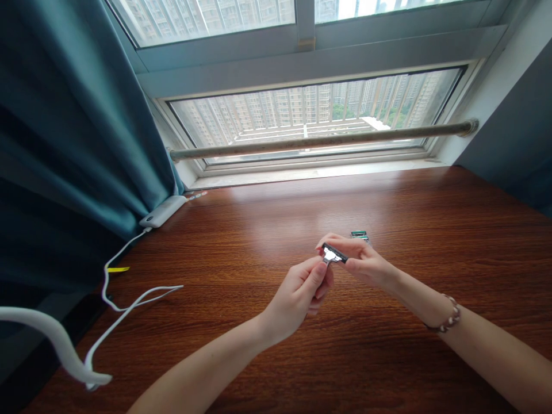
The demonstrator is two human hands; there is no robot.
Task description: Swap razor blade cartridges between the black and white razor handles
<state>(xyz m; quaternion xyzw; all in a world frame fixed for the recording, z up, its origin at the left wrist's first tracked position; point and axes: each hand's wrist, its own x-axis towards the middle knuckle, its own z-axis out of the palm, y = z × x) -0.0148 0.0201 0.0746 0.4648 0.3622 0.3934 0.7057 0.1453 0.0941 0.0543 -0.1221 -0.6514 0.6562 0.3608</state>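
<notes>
Both hands meet above the middle of a dark wooden table (388,356). My right hand (364,261) pinches a small black and silver object (334,254), which looks like a razor head, between thumb and fingers. My left hand (302,293) is closed, its fingertips gripping the silver underside of the same object. A small green and black item (359,234) lies on the table just beyond my right hand. A beaded bracelet (448,316) sits on my right wrist.
A white power bank (163,211) lies at the table's far left corner, with a white cable (125,299) trailing toward the near left edge. A teal curtain (64,144) hangs at left. A window with a metal rail (319,141) runs behind the table.
</notes>
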